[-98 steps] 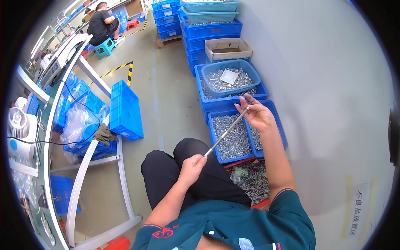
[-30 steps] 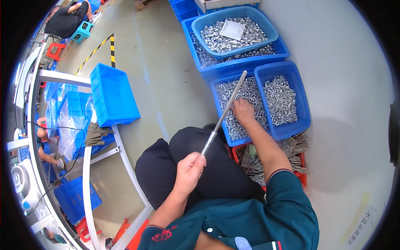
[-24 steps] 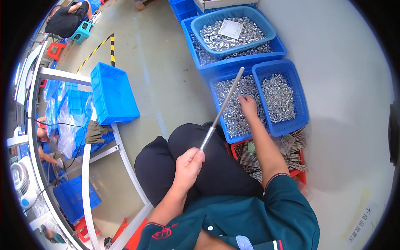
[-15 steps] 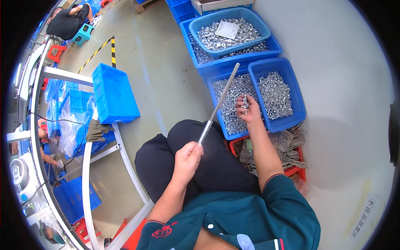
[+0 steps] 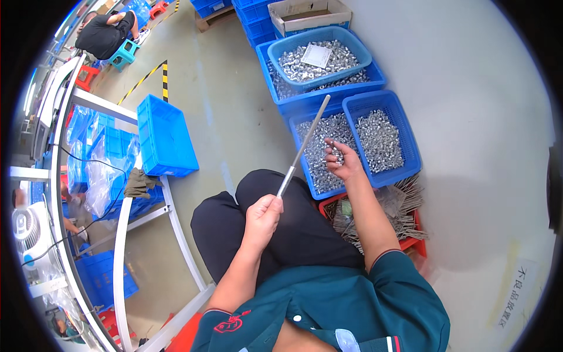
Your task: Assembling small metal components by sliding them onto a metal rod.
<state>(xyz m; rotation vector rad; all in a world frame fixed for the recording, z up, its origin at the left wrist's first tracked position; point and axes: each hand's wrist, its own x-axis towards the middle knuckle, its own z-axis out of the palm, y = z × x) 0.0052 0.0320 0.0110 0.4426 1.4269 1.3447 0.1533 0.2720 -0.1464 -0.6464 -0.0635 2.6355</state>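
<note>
1. Half a second ago the right hand was at the edge of the blue crate of small silvery metal parts; now it has lifted clear and hangs just above that crate, palm up, fingers curled together around a few of the parts.
2. The left hand has hardly moved: it remains a closed fist clamped on the lower end of a long thin metal rod, which slants up and away over the person's dark-trousered knee toward the crates.
3. The rod's upper part looks bare, and the picked-up parts sit close beside its middle, not touching it, so I judge the handful is freshly gathered and not yet on the rod.
4. Just right of that crate, touching it, a second blue crate holds similar shiny pieces.
5. Beyond both, a round-cornered blue basket heaped with metal pieces, with a white slip on top, rests on a larger blue crate that is also filled.
6. Beside the right forearm a red tray carries a loose bundle of thin metal rods, some overhanging its edge.
7. To the left, an upturned blue crate lies on the floor by a white frame.
</note>
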